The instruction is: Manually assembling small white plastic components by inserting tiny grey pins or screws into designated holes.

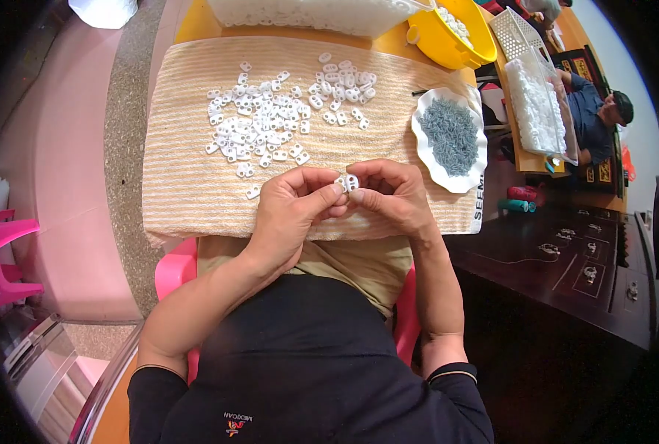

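My left hand [298, 203] and my right hand [391, 196] meet above the near edge of the towel. Pinched between their thumbs and fingers are small white plastic pieces with dark holes [352, 182], pressed close together; my fingertips partly cover them. Beyond my left hand spreads a loose heap of small white two-holed plastic pieces [259, 118]. Farther right lies a smaller group of rounded white plastic pieces [344, 80]. To the right of my right hand, a white scalloped dish [423, 159] holds many small grey metal screw-like parts [449, 137].
A striped beige towel [185, 148] covers the table. At the far edge stand a translucent bin [307, 18] of white pieces and a yellow basin [437, 48]. Another person [594, 118] sits at the right beside a bin of white parts [534, 107]. A pink stool [4, 259] stands at left.
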Demonstrator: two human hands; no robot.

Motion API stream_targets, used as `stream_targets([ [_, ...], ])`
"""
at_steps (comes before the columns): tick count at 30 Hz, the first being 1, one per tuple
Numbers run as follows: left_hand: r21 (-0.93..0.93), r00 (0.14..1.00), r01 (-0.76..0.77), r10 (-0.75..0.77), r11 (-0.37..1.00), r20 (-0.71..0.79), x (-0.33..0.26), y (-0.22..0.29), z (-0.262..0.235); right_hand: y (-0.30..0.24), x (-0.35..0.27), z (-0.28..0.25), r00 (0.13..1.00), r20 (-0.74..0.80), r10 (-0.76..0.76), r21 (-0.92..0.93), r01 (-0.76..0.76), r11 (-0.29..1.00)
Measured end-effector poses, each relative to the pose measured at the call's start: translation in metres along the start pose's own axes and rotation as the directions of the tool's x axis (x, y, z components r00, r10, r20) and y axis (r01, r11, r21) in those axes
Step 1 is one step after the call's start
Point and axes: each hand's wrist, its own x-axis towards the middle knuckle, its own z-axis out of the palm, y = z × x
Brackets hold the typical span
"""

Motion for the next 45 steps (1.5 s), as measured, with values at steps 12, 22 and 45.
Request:
stream_targets([
  [12,0.022,1.000,0.020,-0.020,1.000,0.003,-0.0011,0.0015,0.0016,-0.0033,-0.0006,0.0043,1.000,0.018,-0.009,0.118,0.006,0.993],
  [22,0.034,0.999,0.048,-0.048,0.998,0.004,-0.0015,0.0015,0.0011,-0.0012,-0.0012,0.0022,0.999,0.042,-0.012,0.147,0.005,0.989],
  [45,-0.081,0.980,0.134,-0.120,0.988,0.158,-0.0029,0.0044,0.0025,-0.0083,-0.0083,0.0019,0.989,0.112,-0.092,0.285,0.056,0.957],
])
